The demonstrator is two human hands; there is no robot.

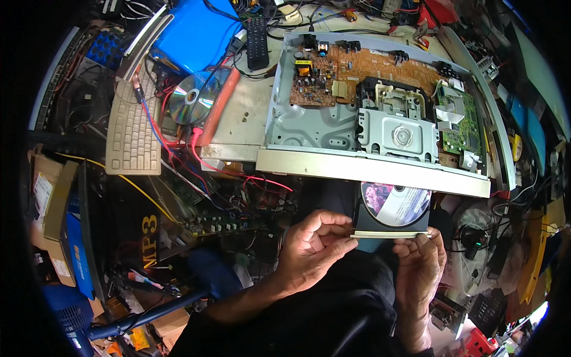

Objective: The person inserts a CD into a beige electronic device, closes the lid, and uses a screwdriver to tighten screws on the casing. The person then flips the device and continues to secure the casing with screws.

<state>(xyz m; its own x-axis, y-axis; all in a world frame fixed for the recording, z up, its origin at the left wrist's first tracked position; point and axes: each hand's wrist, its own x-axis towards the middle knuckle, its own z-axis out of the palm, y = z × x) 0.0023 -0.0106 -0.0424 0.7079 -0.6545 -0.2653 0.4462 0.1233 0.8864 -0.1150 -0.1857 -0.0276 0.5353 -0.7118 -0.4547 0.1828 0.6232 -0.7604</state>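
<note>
While the disc (397,203) lies in it, both hands' (312,247) fingers grip the tray's front lip (389,235).

Two bare hands enter from the lower edge of the head view. Left hand (314,245): no glove, no ring, no watch or band seen on the wrist. The nails are short and plain. The left forearm is uncovered from the wrist down to near the elbow, where a dark sleeve begins. Right hand (420,262): likewise ungloved, no ring visible; the wrist and the visible stretch of forearm carry no strap or band. Dark clothing, black or very dark blue, fills the lower middle of the picture between the two forearms; its fabric shows soft folds and no pattern, print or fastening that can be made out.
</note>
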